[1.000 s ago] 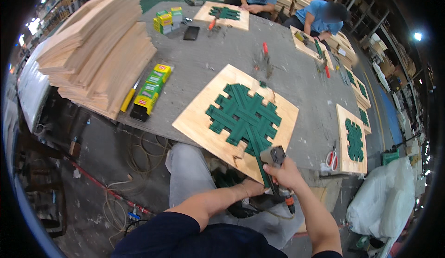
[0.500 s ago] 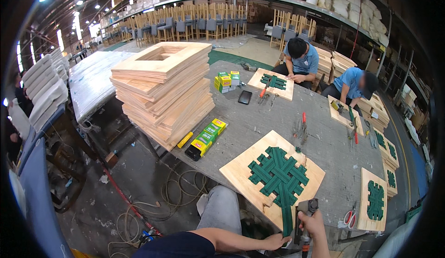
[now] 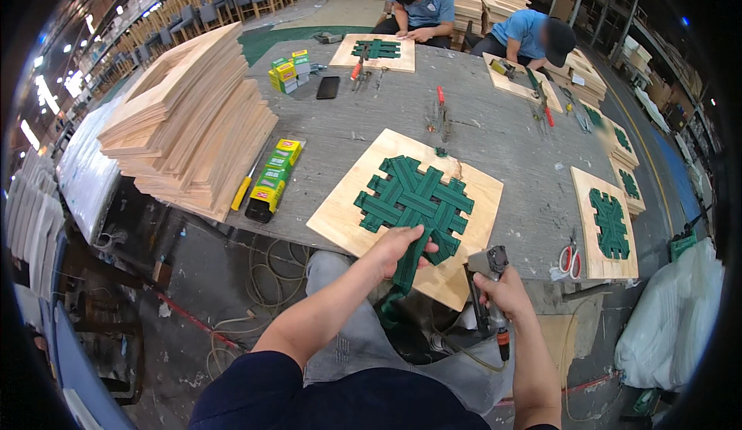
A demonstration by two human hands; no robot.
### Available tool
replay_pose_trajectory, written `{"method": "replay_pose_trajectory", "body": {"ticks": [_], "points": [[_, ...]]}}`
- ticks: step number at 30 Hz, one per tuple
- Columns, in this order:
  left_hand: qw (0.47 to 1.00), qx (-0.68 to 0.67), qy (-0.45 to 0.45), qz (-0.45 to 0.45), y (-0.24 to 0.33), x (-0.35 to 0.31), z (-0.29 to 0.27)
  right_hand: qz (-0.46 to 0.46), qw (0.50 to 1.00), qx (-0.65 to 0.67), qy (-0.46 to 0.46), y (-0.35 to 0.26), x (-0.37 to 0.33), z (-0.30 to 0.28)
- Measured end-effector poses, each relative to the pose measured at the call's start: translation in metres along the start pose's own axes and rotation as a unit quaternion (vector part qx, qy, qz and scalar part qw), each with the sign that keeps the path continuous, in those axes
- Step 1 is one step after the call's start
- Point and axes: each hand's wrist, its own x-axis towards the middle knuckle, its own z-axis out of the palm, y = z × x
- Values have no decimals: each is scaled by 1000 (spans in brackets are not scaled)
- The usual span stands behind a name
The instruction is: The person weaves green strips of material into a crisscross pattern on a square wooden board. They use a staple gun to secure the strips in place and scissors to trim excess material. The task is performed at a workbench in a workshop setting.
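A pale wooden board (image 3: pixel 340 215) lies near the table's front edge, with dark green webbing woven criss-cross (image 3: pixel 408 186) over its middle. My left hand (image 3: pixel 402 250) is closed on a loose green webbing strap (image 3: pixel 403 277) at the weave's near side; the strap's tail hangs past the board's edge. My right hand (image 3: pixel 504 291) grips a grey pneumatic staple gun (image 3: pixel 489 260), held just off the board's near right corner. A thin air hose (image 3: pixel 471 358) runs below the gun.
A tall stack of wooden frames (image 3: pixel 182 128) stands left, beside a yellow-green box (image 3: pixel 276 176) and a yellow-handled tool (image 3: pixel 242 193). Red-handled scissors (image 3: pixel 570 262) and another webbed board (image 3: pixel 593 237) lie right. Two people in blue shirts (image 3: pixel 427 8) work across the table (image 3: pixel 514 151).
My left hand has moved from the strap's far end up to the weave's edge and holds the strap there. The staple gun has moved away from the strap. The view has shifted.
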Motion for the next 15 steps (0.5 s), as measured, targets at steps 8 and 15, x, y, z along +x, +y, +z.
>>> {"method": "replay_pose_trajectory", "body": {"ticks": [8, 15], "points": [[998, 35, 4, -43, -3, 47, 4, -3, 1000, 9, -23, -20, 15, 15], [998, 20, -21, -48, -8, 53, -3, 18, 999, -38, -32, -30, 26, 29]]}}
